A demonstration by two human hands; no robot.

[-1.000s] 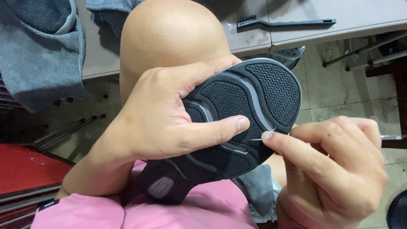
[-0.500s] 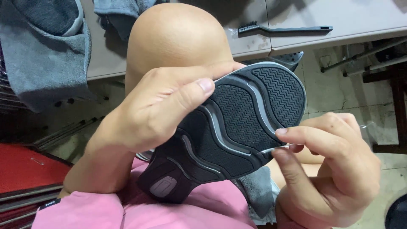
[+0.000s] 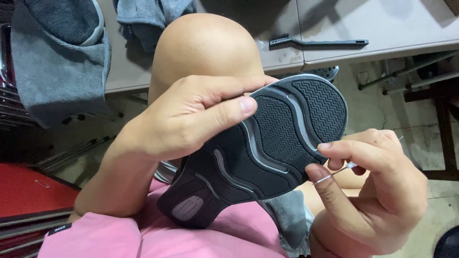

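The left hand [image 3: 191, 119] clamps the sneaker [image 3: 267, 143] sole-up. The right hand [image 3: 377, 191] grip pinches a thin needle [image 3: 334, 173] at the sole's edge; best kept steady there.

Sole [image 3: 267, 148]: black, wavy zigzag tread, grey curved stripes. Shorts [image 3: 143, 234]: pink. Cloth [image 3: 57, 62]: grey; brush [image 3: 318, 43]: black; worktop [image 3: 382, 24]: pale grey.

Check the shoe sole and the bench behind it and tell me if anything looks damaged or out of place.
Nothing stands out. The left hand holds the dark shoe sole-up, and its wavy tread looks whole. The right hand pinches a thin needle at the sole's edge. The brush lies flat on the bench, and grey cloths hang over its edge.
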